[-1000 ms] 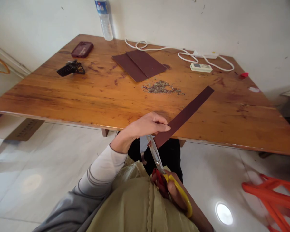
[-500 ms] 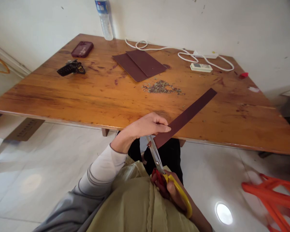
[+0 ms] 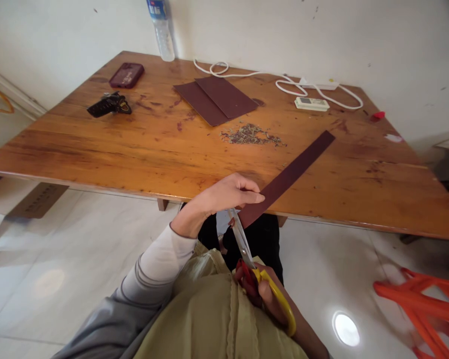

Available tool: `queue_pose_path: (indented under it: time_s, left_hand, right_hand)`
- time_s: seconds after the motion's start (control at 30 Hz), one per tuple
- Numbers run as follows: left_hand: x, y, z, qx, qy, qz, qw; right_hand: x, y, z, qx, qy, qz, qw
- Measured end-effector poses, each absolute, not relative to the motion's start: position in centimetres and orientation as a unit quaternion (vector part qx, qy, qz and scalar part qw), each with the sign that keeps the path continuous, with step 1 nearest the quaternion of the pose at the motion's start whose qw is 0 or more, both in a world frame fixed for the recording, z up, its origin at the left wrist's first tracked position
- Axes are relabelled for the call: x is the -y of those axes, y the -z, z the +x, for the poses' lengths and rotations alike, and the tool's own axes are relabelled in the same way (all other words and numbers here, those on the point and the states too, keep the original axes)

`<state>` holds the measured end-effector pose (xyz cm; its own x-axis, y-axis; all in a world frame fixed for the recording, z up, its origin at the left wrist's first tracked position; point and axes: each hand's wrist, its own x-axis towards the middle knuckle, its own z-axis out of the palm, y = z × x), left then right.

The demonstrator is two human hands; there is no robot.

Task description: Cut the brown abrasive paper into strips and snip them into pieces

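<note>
Between the thumb and fingers of my left hand (image 3: 232,192) is a dark maroon strip (image 3: 295,172), pinched near its lower end. It slants up to the right over the table's front edge. My right hand (image 3: 271,294) is closed round the handles of a pair of scissors (image 3: 243,244) with yellow and red grips. The blades point up at the strip's lower end, and a small curled scrap (image 3: 231,223) sits at them. My left hand partly covers the blade tips. Two larger maroon sheets (image 3: 224,99) overlap farther back, with a pile of fine clippings (image 3: 252,134) in front of them.
On the wooden table (image 3: 134,159) lie a phone (image 3: 126,75), a bunch of keys (image 3: 110,104), a white remote (image 3: 312,103) and a power strip (image 3: 320,85) with a looped cable. A water bottle (image 3: 162,35) stands by the wall. An orange stool (image 3: 426,304) is at lower right.
The far end of the strip has risen slightly. Both hands and the scissors stay almost in the same place.
</note>
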<state>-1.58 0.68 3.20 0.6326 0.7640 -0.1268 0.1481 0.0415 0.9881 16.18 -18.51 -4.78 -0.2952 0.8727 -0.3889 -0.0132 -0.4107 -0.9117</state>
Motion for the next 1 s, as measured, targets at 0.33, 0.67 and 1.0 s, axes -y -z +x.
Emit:
queue_pose_path:
  time_s: [0.33, 0.67, 1.0]
  left_hand:
    - [-0.5, -2.0, -1.4, -0.389, -0.456, 0.497, 0.628]
    - [0.4, -1.9, -1.5, -0.393, -0.459, 0.445, 0.661]
    - [1.1, -2.2, -1.4, -0.422, -0.468, 0.414, 0.657]
  right_hand:
    - [18.0, 7.9, 16.0, 0.321, -0.759, -0.369, 0.430]
    - [17.6, 6.4, 16.0, 0.338, -0.757, -0.384, 0.407]
    - [17.4, 6.5, 15.9, 0.350, -0.744, -0.390, 0.414]
